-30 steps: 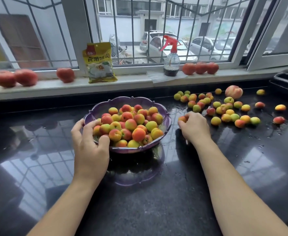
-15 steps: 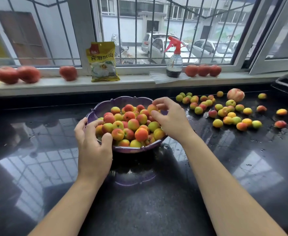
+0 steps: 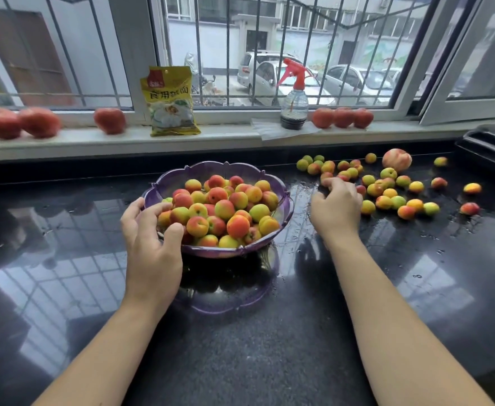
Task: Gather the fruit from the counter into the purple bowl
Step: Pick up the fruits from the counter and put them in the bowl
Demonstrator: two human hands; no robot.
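Note:
The purple bowl (image 3: 225,165) stands on the black counter, heaped with small red-yellow fruit (image 3: 224,209). My left hand (image 3: 149,253) grips the bowl's near-left rim, thumb over the edge and fingers curled on the rim. Several loose small fruits (image 3: 389,193) lie scattered on the counter to the right of the bowl, with one larger peach (image 3: 396,159) behind them. My right hand (image 3: 335,209) reaches into the left edge of this pile with bent fingers. Its fingertips touch a fruit (image 3: 326,178), and no fruit is seen held.
The black counter (image 3: 240,347) is wet and reflective. On the window sill stand a yellow packet (image 3: 170,101), a red-topped spray bottle (image 3: 294,106) and red fruits (image 3: 38,121). A black tray (image 3: 489,142) sits at the far right.
My right hand carried a fruit from the counter over the bowl, then moved back right to the loose pile. My left hand stayed on the bowl's rim.

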